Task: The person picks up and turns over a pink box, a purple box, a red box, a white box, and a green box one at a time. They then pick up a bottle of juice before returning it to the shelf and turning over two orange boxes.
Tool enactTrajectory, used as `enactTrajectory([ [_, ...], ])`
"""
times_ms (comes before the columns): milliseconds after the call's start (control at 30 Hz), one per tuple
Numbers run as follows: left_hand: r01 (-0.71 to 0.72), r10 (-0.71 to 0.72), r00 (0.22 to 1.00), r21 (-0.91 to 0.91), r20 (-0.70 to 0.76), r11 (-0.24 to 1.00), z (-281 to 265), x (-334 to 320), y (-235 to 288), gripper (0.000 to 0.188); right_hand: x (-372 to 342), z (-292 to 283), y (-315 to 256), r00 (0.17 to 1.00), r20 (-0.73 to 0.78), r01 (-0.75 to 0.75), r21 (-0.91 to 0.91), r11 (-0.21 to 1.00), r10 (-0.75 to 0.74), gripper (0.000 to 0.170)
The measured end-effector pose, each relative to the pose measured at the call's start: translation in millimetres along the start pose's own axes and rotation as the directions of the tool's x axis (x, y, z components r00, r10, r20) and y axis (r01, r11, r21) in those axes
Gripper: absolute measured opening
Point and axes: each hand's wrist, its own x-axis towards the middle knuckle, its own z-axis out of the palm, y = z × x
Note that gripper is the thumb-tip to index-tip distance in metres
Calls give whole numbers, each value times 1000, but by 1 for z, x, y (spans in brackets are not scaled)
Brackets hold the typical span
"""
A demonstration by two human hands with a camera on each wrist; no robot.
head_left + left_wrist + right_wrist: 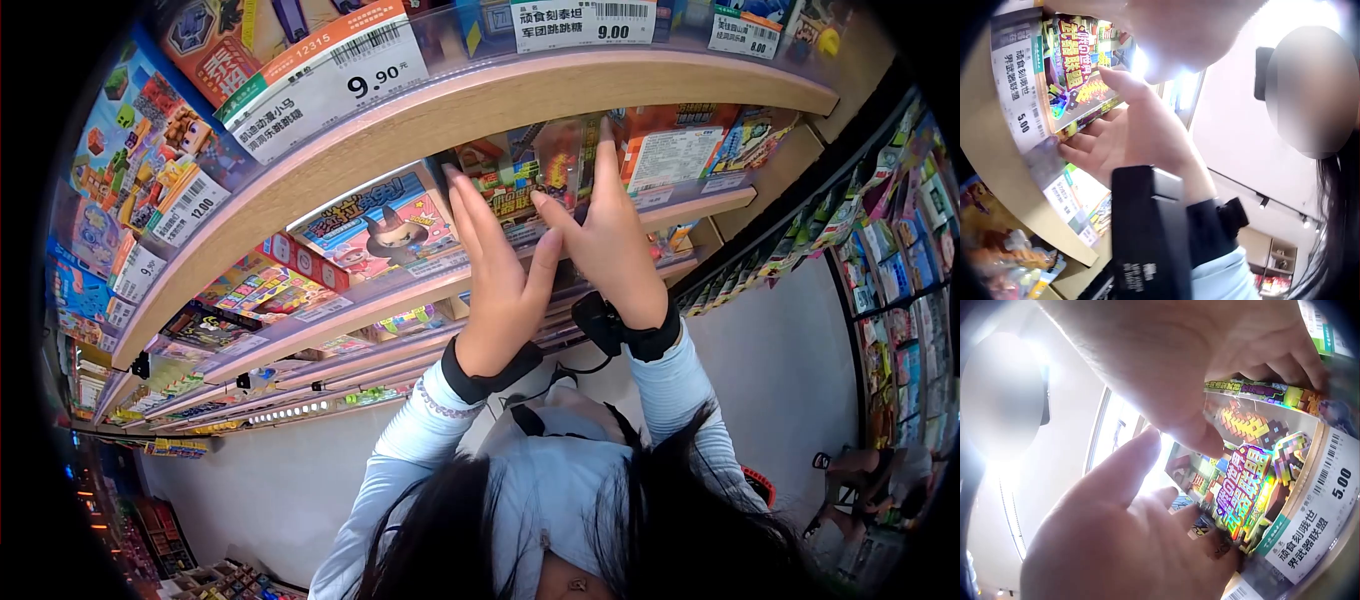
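Observation:
A colourful box with blocky pixel pictures (520, 160) stands on a shelf between the two hands. My left hand (495, 285) lies along its left side and my right hand (615, 245) along its right side, fingers extended and thumbs close together in front. In the left wrist view, the right hand (1141, 128) has its thumb by the box front (1075, 69) and its fingers along one edge; the blurred left hand (1191, 37) is above. The right wrist view has the left hand (1122, 537) and right hand (1166, 362) at opposite edges of the box (1250, 481).
Above runs a shelf edge (520, 88) with price labels. Beside the box are a pink and blue cartoon box (395, 220) and an orange and white box (675, 150). A 5.00 label (1313, 525) fronts the shelf. More racks (885, 310) stand at the right, with another person below.

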Motion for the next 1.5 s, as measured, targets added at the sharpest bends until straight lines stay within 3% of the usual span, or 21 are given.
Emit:
enactTrajectory([
  [233,-114,121,992,164,-33,980,11,-13,-13,89,-3,-1,12,998,52,36,70,997,-39,94],
  [400,-121,157,980,253,-125,960,26,-14,-10,90,-2,-10,25,984,133,101,125,987,-117,94],
  [533,-85,142,968,266,-205,960,35,-12,-4,88,1,-17,31,960,164,214,88,973,-226,94],
  [667,32,41,968,287,-247,958,38,-4,7,82,10,-23,34,934,197,288,78,954,-298,96],
  [800,93,-10,963,297,-269,950,42,-2,11,80,11,-24,34,934,216,260,129,957,-283,96],
  [967,71,17,962,312,-271,948,46,-7,7,79,6,-22,36,941,256,156,247,956,-220,95],
  [1067,36,52,965,325,-257,945,45,-10,6,80,3,-24,35,929,237,237,207,949,-284,94],
  [1167,22,67,969,348,-240,937,44,-12,3,82,0,-26,33,932,263,183,246,952,-247,93],
  [1267,2,86,967,345,-241,938,45,-11,4,84,0,-24,38,932,215,251,198,948,-292,93],
  [1500,-6,101,961,349,-256,937,46,-6,9,85,1,-29,36,932,250,206,227,952,-262,91],
])
